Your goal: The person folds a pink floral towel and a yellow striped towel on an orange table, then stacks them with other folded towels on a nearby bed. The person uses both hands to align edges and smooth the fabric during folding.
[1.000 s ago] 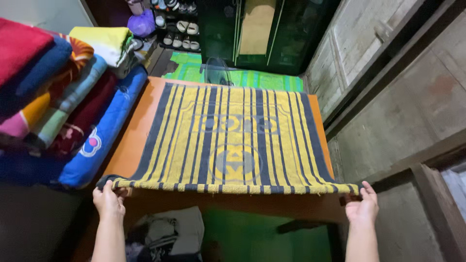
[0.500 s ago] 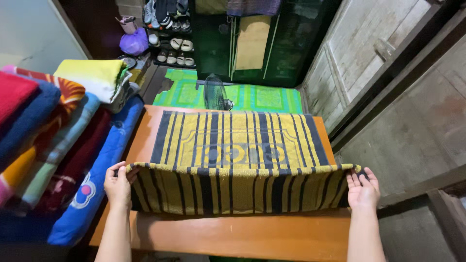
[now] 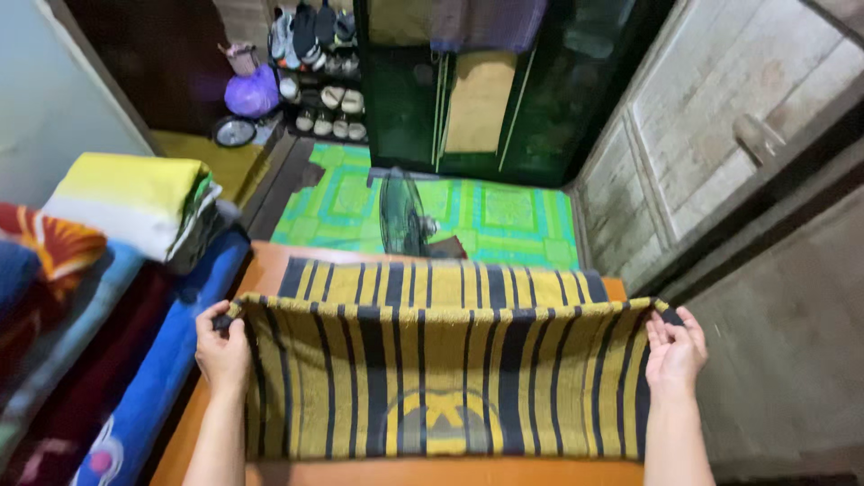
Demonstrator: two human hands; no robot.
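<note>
Holding a striped towel (image 3: 441, 378) by two corners over an orange table (image 3: 270, 261), folded edge raised.

Left hand (image 3: 222, 353) pinches the towel's left corner, fingers curled over the hem; right hand (image 3: 673, 353) grips the right corner, thumb in front, fingers behind. Long axis of the held edge runs left to right between the hands, level, each hand equally near its own corner. Rest of the towel lies away from the person, flat on the table top toward the far edge. Fabric is thick terry, mustard yellow with dark navy stripes, round emblem low on the near face. To the left, a stack of folded towels (image 3: 126, 202) and a blue cushion (image 3: 171, 360); beyond the table, a green mat (image 3: 513, 211).
</note>
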